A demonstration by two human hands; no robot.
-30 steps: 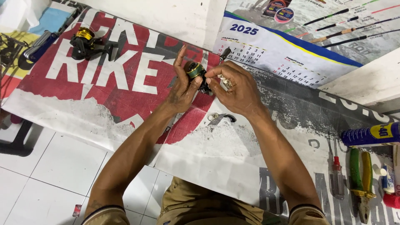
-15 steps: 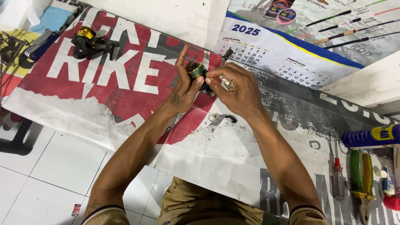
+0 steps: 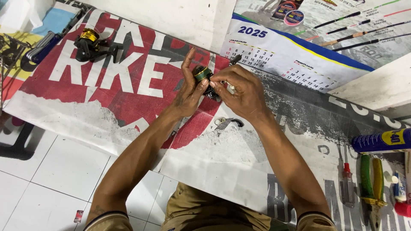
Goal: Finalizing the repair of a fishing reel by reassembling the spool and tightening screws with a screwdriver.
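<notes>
While both hands meet over the printed banner [image 3: 141,85] spread on the tiled floor [image 3: 47,179], the room around them stays fairly open: bare banner lies to the near side and left. A second reel with a gold spool [image 3: 87,42] sits well apart at the far left edge. A calendar sheet [image 3: 295,60] lies just beyond the hands. Tools crowd the right edge: a blue spray can [image 3: 381,140], a red-handled screwdriver [image 3: 347,182] and green-handled pliers [image 3: 371,184].

The left hand [image 3: 188,92] curls its fingers around a small dark fishing reel [image 3: 203,75] with a green band, forefinger stretched straight away from the person. The right hand [image 3: 242,96] pinches closed at the reel's right side; what it nips looks like a small pale part, though it is too hidden to tell. The reel's long axis seems to run left to right, held above the banner. A small loose metal piece [image 3: 226,123] lies just below the hands.
</notes>
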